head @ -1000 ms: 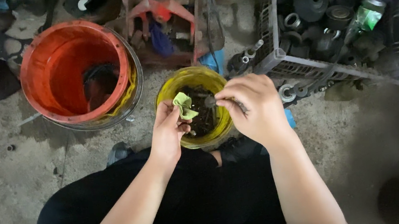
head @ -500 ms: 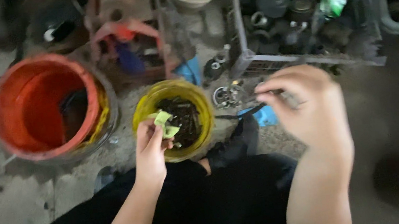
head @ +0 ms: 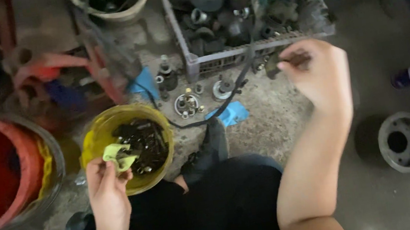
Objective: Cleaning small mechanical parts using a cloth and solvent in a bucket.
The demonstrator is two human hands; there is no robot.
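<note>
Right hand [head: 318, 76] pinches a small dark part at the grey crate [head: 254, 50] front.
Keep that pinch firm; left hand [head: 106, 188] stays closed on the green rag [head: 118, 157] over the yellow bucket [head: 97, 134].

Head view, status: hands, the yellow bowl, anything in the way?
Left hand pinching a green scrap over yellow bowl of dark parts. Right hand gripping small dark part beside grey crate. Black cable lies between.
</note>
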